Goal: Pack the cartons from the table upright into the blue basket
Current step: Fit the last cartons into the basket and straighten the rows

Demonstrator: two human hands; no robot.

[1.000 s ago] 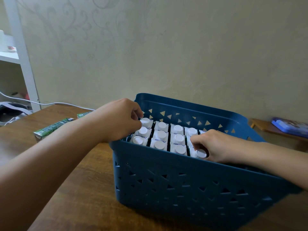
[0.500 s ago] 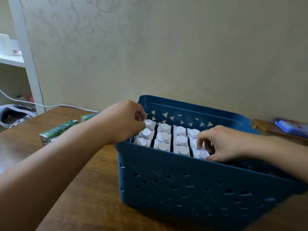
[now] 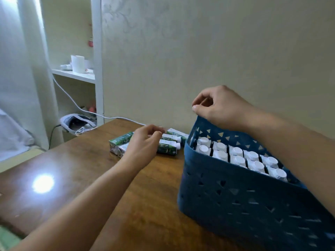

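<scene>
The blue basket [image 3: 235, 196] stands on the right of the wooden table [image 3: 90, 169]. Several white-capped cartons [image 3: 235, 156] stand upright in rows inside it. A few green and white cartons [image 3: 167, 149] lie flat on the table just left of the basket. My left hand [image 3: 143, 147] hovers over these lying cartons with loosely curled fingers and grips nothing; it hides part of them. Raised above the basket's far left corner, my right hand [image 3: 223, 107] has its fingers loosely curled and holds nothing. My right forearm crosses over the basket's right side.
A white shelf [image 3: 76, 75] with a white cup [image 3: 78, 63] stands at the back left. A white cable [image 3: 72, 98] runs down to the table's far edge, next to a grey headset-like device [image 3: 78, 122]. The wall lies close behind the table.
Both hands have come out of the basket. My left hand moved left over the cartons lying on the table, my right hand rose above the basket's rim. The view swung left.
</scene>
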